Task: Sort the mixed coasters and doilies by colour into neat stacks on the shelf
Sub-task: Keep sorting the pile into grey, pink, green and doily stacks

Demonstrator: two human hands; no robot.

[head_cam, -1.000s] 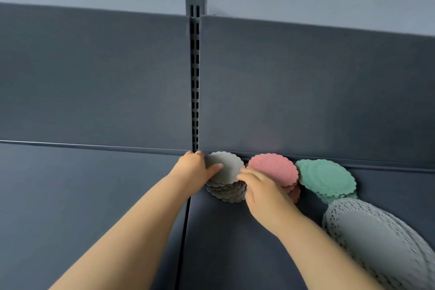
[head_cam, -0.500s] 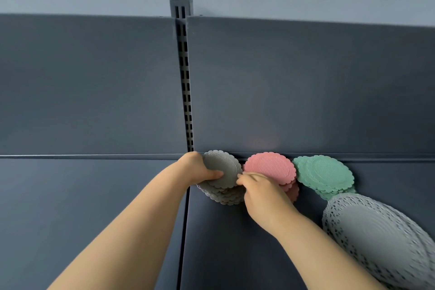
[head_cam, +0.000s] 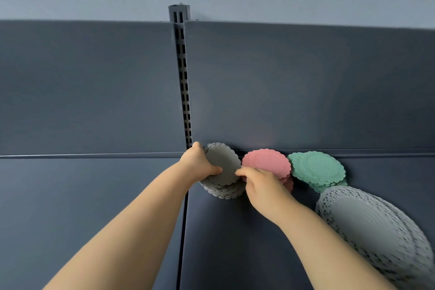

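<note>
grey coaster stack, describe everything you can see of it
The grey coaster stack holds round, scallop-edged, rubbery-looking discs with textured faces. Lower ones are fanned unevenly; the top one looks tilted. It sits on the dark shelf by the back panel, left of the pink stack. The left hand grips the top one; the right hand touches its right edge.

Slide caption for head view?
Left hand and right hand hold grey coaster stack beside pink stack and green stack.
</note>
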